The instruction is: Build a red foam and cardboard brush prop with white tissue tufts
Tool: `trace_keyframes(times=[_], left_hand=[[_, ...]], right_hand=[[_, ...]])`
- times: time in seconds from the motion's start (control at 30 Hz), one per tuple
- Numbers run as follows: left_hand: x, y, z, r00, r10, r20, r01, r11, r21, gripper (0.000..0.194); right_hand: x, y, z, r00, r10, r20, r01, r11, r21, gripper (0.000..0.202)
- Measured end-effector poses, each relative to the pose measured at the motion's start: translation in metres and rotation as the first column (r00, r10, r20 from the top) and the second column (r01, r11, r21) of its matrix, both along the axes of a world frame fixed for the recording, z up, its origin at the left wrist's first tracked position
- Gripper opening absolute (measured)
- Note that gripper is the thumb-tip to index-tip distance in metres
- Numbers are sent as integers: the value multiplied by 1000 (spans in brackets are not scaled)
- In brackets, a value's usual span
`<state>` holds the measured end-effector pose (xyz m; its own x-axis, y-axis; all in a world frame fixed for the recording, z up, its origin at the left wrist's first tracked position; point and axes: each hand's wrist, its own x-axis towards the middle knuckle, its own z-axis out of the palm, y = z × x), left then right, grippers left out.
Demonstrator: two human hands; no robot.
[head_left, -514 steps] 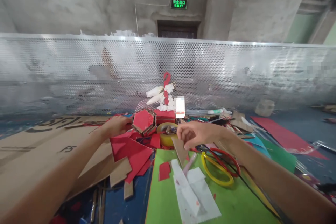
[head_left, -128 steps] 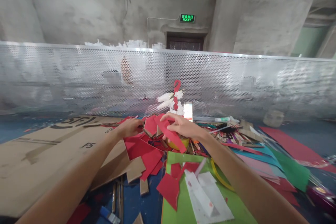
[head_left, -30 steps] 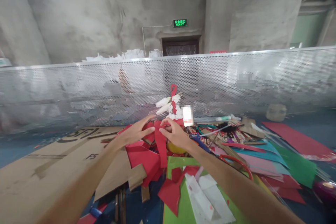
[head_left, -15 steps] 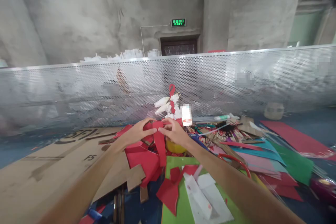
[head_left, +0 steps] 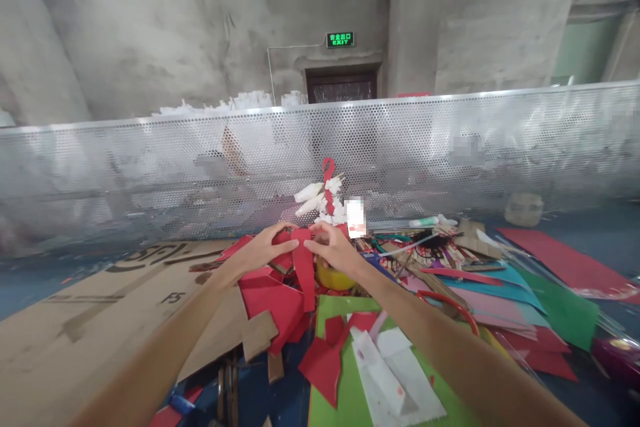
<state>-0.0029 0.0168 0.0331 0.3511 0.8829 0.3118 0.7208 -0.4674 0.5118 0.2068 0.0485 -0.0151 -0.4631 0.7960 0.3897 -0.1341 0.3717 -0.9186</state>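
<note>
A red paper strip (head_left: 303,273) hangs down between my two hands, folded over at its top. My left hand (head_left: 265,248) pinches the top of the strip from the left, thumb in front. From the right, my right hand (head_left: 330,248) grips the same top end, its thumb close to the left one. Behind the strip sits a yellow round object (head_left: 336,277), partly covered by my right hand. Below lie larger red sheets (head_left: 270,300) and a small cardboard piece (head_left: 259,333). White paper flowers with a red loop (head_left: 329,197) stand just beyond my hands.
Brown cardboard (head_left: 115,313) covers the left side. A green sheet (head_left: 330,340) carries red scraps and white paper (head_left: 385,373). Coloured sheets (head_left: 490,300) and clutter fill the right. A perforated metal panel (head_left: 175,173) stands across the back.
Both hands keep hold of the red strip and stay nearly in place. The fold at its top looks slightly altered, and its hanging end sits a little higher.
</note>
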Motion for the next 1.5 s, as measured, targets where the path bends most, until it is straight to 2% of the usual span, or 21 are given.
trace_keyframes(times=[0.27,0.43,0.67,0.97,1.17,1.23,1.3,1.33,1.4,1.47,1.5], left_hand=[[4,-4,3,999,4,-43,-4,1000,9,54],[8,-7,5,998,45,-34,-45,999,-6,55],[5,-4,3,999,37,-18,-37,999,-13,58],[3,-4,3,999,48,-9,-48,998,-40,60],[-5,6,-3,999,7,-50,-5,999,40,61],[-6,6,-4,999,-10,-39,11,999,35,57],[-5,4,-3,1000,-20,-16,21,1000,19,55],[-4,2,-2,1000,-25,-2,25,1000,10,55],[-1,0,-1,999,-38,20,38,999,-2,54],[0,-1,0,999,-50,19,50,999,1,53],[0,0,0,999,-51,9,51,999,11,53]], right_hand=[[-2,2,-4,1000,3,3,-3,1000,7,30],[-1,0,-3,1000,8,5,-8,1000,-2,29],[-2,0,-4,1000,22,-10,-22,1000,-4,28],[1,0,1,999,42,20,-41,999,-15,37],[14,8,8,996,93,-10,-94,995,-17,29],[18,7,15,999,40,-16,-40,999,7,29],[20,5,22,997,-75,4,74,992,106,27],[19,2,24,988,-154,21,147,972,183,26],[15,-6,27,946,-313,82,266,896,355,27],[6,-17,26,897,-406,175,280,828,486,31],[2,-22,25,882,-418,218,256,813,524,31]])
